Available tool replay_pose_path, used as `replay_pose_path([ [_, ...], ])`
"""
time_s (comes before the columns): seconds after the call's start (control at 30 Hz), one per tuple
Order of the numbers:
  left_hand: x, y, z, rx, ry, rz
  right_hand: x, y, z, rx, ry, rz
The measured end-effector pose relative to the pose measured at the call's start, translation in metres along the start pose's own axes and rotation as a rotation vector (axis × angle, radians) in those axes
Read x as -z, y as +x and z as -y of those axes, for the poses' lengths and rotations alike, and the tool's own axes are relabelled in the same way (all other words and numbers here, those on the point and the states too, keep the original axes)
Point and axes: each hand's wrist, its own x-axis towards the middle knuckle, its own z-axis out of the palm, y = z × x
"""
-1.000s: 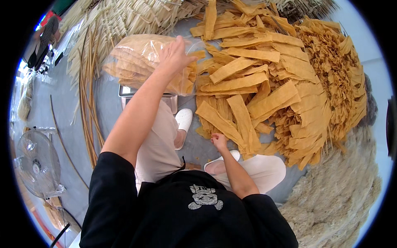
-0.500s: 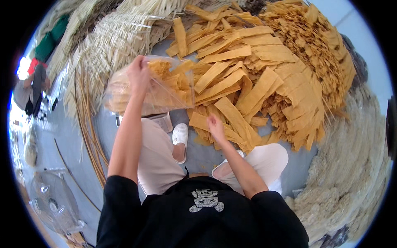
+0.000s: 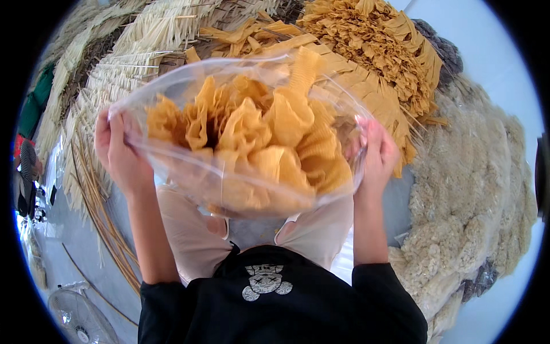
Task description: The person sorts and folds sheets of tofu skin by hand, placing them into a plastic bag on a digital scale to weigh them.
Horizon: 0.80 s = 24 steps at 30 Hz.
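Left grip (image 3: 123, 150): pinched closed on left rim of clear bag (image 3: 223, 176)
Right grip (image 3: 375, 146): closed around right rim
Yellow strips (image 3: 286, 120): bunched inside, one rising past far rim

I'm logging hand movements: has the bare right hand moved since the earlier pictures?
Yes, the bare right hand moved rightward, toward the beige, shaggy, fibrous heap, and now holds the clear plastic bag.

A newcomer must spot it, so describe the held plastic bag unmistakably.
Start at the black shirt at the bottom, then go up past the pale trousers. Between the left hand and right hand is the clear bag, mouth open. Unlike the yellow pile behind it, its ruffled yellow strips sit inside see-through plastic.
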Motion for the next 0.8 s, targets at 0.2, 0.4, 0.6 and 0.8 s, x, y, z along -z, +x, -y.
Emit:
replay_pose_path([
  [0.2, 0.066, -0.061, 0.073, 0.773, 0.554, 0.249, 0.037, -0.019, -0.085, -0.228, -0.341, 0.315],
  [0.4, 0.013, -0.060, -0.029, 0.380, 0.416, 0.084, 0.049, -0.031, 0.007, 0.233, -0.192, -0.136],
  [0.6, 0.023, -0.085, -0.017, 0.034, 0.936, 0.277, 0.048, -0.039, -0.029, 0.256, -0.435, 0.078],
  [0.8, 0.022, -0.084, -0.007, 0.560, 0.799, 0.505, 0.047, -0.020, -0.053, -0.103, -0.375, 0.113],
])
